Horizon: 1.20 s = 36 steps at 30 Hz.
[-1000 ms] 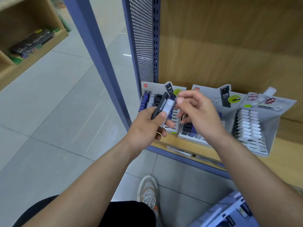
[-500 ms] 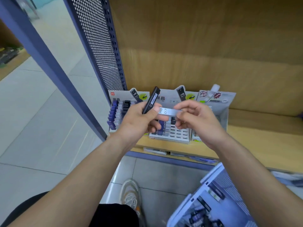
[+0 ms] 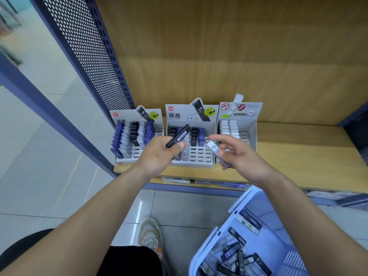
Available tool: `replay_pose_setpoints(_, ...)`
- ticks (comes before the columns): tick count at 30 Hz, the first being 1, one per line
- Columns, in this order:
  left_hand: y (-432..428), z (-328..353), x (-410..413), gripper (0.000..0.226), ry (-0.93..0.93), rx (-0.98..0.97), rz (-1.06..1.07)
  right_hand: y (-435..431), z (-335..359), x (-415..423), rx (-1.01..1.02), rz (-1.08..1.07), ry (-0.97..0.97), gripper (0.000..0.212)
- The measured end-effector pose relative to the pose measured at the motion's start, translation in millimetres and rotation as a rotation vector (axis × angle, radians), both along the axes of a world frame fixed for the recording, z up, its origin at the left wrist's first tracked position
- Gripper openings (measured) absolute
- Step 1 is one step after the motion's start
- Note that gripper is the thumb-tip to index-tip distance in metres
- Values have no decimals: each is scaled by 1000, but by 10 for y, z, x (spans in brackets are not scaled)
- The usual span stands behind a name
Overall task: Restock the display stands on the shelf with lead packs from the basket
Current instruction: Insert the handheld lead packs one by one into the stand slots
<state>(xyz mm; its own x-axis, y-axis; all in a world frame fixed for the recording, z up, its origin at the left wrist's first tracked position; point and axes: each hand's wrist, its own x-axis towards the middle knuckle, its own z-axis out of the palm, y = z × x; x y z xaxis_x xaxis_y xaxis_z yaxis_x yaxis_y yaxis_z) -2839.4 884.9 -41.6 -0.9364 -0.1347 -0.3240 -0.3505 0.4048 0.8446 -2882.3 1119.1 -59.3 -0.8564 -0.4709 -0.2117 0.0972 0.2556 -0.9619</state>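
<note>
Nearest, loose lead packs [image 3: 235,255] were seen lying in the blue basket [image 3: 266,212], lower right. Further out, a black lead pack [image 3: 178,136] was pinched in the left hand [image 3: 159,154] and tilted. A pale lead pack [image 3: 216,152] was gripped in the right hand [image 3: 241,156]. The hands were held apart before the middle display stand [image 3: 199,156]. Left stand [image 3: 135,154] and right stand [image 3: 239,116] were noted beside it on the wooden shelf [image 3: 298,156].

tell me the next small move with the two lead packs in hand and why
Probably lower the right hand and slot its pale pack into the middle stand. That pack sits just over the stand's front rows, where several slots are empty. The left hand holds the black pack, which could go in afterwards.
</note>
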Motion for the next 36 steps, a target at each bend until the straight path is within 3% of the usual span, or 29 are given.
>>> replay_pose_setpoints(6, -234, -143, 138, 32, -137, 8, 48, 16, -189, -147, 32, -114, -52, 27)
replay_pose_setpoints(12, -431, -266, 249, 31, -171, -19, 75, -329, -464, -468, 202, -251, 153, 16)
replay_pose_setpoints(19, -574, -346, 307, 15, -200, -10, 119, -567, -747, -685, 421, -180, 308, 9)
replay_pose_setpoints(28, -531, -312, 285, 9, -195, -13, 60, -275, -576, -829, 418, -308, 497, 8)
replay_pose_setpoints(36, -437, -348, 263, 9, -188, -21, 14, -189, -482, -1094, 545, -158, 644, 17)
